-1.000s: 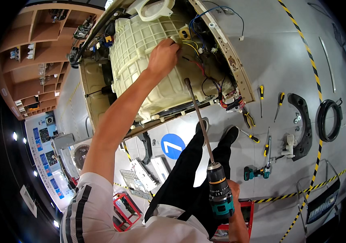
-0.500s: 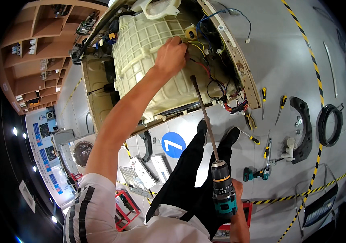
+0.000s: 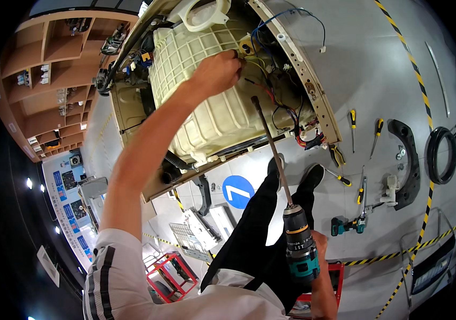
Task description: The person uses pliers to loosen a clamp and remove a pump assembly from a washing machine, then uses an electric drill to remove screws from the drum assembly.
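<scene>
An opened appliance cabinet (image 3: pixel 318 104) holds a large cream ribbed plastic tub (image 3: pixel 174 69), with blue, yellow and red wires (image 3: pixel 270 90) along its right side. My left hand (image 3: pixel 218 72) reaches over the tub, fingers curled beside a small yellow component (image 3: pixel 246 47); what they grip is hidden. My right hand (image 3: pixel 318 248) grips a teal-and-black cordless drill (image 3: pixel 301 253), mostly hidden behind it. A long metal bit (image 3: pixel 270 138) rises from the chuck, its tip over the tub's lower right, below my left hand.
Screwdrivers (image 3: pixel 353 122), pliers (image 3: pixel 336 154), a curved black weight (image 3: pixel 406 160), another drill (image 3: pixel 348 226), a black ring (image 3: pixel 441 154) and red stands (image 3: pixel 170 274) lie or stand on the grey floor (image 3: pixel 377 80) with striped tape. Wooden shelving (image 3: pixel 52 42) is at the left.
My left arm has shifted slightly, its hand staying by the wires; a black hose at the cabinet's lower left now shows. The view has shifted a little; the drill remains in my right hand.
</scene>
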### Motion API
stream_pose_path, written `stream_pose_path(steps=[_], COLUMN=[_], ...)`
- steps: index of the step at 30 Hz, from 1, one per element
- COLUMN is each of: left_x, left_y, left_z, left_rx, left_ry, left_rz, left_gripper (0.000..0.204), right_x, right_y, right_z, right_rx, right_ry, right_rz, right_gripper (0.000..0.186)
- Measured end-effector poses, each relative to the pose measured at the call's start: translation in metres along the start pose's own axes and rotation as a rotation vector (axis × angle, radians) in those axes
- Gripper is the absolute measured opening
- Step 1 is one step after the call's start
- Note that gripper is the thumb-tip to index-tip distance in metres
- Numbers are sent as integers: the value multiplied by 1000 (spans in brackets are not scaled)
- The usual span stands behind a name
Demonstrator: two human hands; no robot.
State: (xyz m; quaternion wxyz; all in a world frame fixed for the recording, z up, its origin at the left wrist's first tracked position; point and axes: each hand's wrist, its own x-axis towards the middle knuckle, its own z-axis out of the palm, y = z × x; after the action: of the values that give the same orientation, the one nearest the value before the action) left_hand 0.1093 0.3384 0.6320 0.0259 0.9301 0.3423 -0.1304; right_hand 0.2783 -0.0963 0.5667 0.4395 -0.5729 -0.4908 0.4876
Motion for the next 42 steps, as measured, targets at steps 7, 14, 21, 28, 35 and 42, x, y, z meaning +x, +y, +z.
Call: stream_pose_path(steps=[7,14,21,28,35,42], left_x=[23,24,38,33,29,34], left_y=[-22,-34,-21,-33,-34,-28], left_z=[-13,-15,-29,-17,-14,-28], left_rx=[317,192,300,302,303,387], left_ry=[-235,-152,-384,-249,-196,-260], left_rz=[376,565,473,639,709,698], left_gripper=[20,16,20,30,28,28], right_x=[8,14,11,11,12,4], right_y=[-14,-19,-14,-9,-11,0], right_z=[-2,-1,3,-2,-3,3], right_rx=[132,218,278,139,32,245], right_ry=[-18,-7,16,-35,-56,-24], right_rz=[136,229,277,66,51,157], right_gripper=[18,21,15,33,29,24])
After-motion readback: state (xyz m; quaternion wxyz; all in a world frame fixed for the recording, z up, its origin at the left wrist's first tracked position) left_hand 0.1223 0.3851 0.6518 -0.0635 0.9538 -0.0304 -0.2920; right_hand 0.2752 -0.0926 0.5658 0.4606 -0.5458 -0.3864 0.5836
